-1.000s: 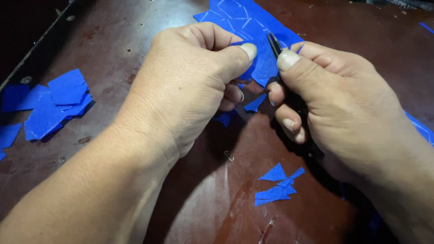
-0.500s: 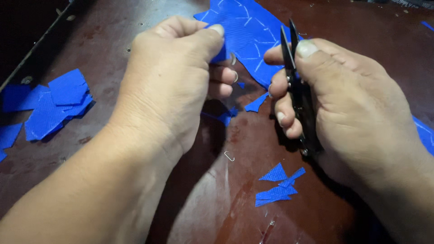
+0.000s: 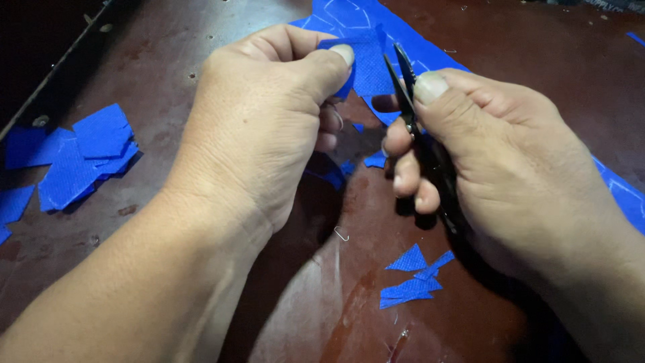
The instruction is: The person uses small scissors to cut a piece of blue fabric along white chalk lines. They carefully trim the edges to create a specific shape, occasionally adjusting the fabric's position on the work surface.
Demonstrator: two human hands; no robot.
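Head view, looking down on a dark reddish-brown table point(image 3: 201, 40). Notes run from the near edge outward.

Nearest me: a small cluster of blue scraps point(image 3: 411, 282), triangles and slivers, lying flat on the table just below the right wrist. A little metal clip point(image 3: 341, 233) lies between the two forearms, apart from the scraps.

Left side, near the table's edge: a loose pile of blue pieces point(image 3: 80, 158), overlapping, well apart from both hands.

Middle: left hand point(image 3: 262, 128) is curled, thumb pressed against the forefinger, clamped on a small blue fabric piece point(image 3: 366, 64) held up off the table. Right hand point(image 3: 490, 161) is wrapped around black snips point(image 3: 420, 128); thumb lies along the top of the handle, the other fingers curl under it, closed tight on the tool. Blade tips point up and away from me, slightly parted, touching the right edge of the held piece. I cannot tell whether the blades have bitten into it.

Farther out: a large blue sheet point(image 3: 403, 33) with pale drawn lines lies flat on the table behind both hands, running off to the right under the right hand. One more blue scrap point(image 3: 635, 37) at the far right corner.
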